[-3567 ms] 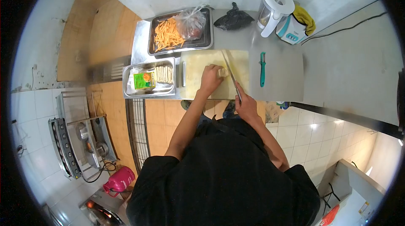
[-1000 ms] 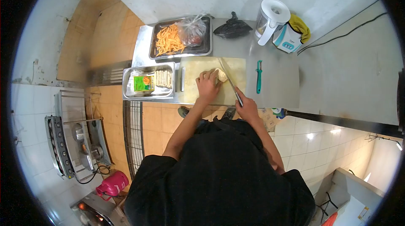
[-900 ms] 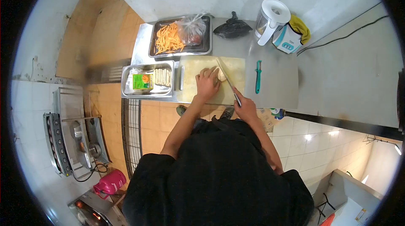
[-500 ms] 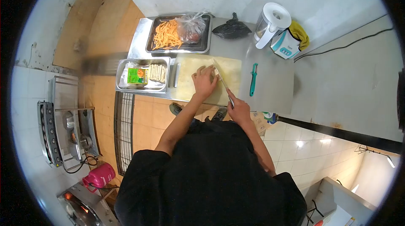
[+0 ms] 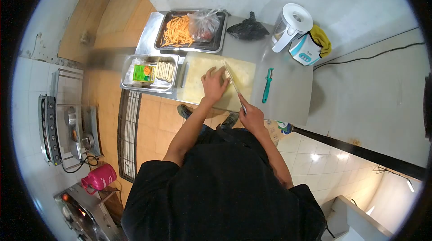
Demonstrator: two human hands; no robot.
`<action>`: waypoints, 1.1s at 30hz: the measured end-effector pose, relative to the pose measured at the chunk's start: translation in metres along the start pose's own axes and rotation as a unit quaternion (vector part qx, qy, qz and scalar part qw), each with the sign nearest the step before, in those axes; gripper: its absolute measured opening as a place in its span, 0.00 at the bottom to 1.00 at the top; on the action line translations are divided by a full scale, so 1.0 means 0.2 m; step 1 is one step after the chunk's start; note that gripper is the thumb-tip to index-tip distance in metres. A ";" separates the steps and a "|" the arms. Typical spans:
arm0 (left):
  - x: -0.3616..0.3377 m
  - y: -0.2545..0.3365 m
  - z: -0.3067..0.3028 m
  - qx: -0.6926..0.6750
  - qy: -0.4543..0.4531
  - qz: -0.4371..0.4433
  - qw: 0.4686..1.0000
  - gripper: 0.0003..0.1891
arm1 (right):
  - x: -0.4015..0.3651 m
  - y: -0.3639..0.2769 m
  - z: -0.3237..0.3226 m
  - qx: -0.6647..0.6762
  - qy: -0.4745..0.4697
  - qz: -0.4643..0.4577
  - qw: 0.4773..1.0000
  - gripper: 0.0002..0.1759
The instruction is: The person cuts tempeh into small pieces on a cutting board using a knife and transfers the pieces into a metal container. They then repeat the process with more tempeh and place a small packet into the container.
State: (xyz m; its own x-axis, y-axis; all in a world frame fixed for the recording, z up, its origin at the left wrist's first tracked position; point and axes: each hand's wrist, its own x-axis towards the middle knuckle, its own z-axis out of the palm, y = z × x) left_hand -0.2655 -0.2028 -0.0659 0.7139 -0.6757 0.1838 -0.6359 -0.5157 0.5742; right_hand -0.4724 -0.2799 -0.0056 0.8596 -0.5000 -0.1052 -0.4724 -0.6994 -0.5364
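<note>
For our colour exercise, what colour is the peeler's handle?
The handle is teal green, clearest in the head view.

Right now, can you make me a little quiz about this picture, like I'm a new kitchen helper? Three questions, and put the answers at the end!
1. Which hand holds the knife?

2. True or false: the peeler is lying on the board.

3. What colour are the strips in the dark tray?
A) green
B) orange
C) purple

Key:
1. The right hand.
2. False. The peeler is on the table, to the right of the board.
3. B, orange.
</note>
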 end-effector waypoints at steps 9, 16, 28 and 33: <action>-0.02 0.01 0.03 0.001 0.040 0.002 0.999 0.28 | 0.00 0.02 0.00 -0.016 -0.024 -0.003 1.000 0.40; -0.01 0.02 0.02 -0.003 0.030 -0.014 0.999 0.28 | 0.02 0.02 0.03 0.004 -0.005 -0.009 1.000 0.40; 0.02 0.02 0.02 -0.001 0.001 -0.019 1.000 0.27 | 0.01 0.00 0.02 0.009 -0.013 0.009 1.000 0.39; 0.04 -0.01 0.01 -0.004 -0.004 0.002 1.000 0.28 | 0.02 -0.01 0.04 0.008 -0.004 0.016 1.000 0.39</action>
State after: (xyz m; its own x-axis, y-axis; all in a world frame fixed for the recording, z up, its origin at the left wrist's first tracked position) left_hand -0.2601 -0.2087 -0.0671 0.7095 -0.6816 0.1788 -0.6354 -0.5091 0.5806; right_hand -0.4671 -0.2761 -0.0108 0.8458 -0.5177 -0.1293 -0.4964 -0.6745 -0.5465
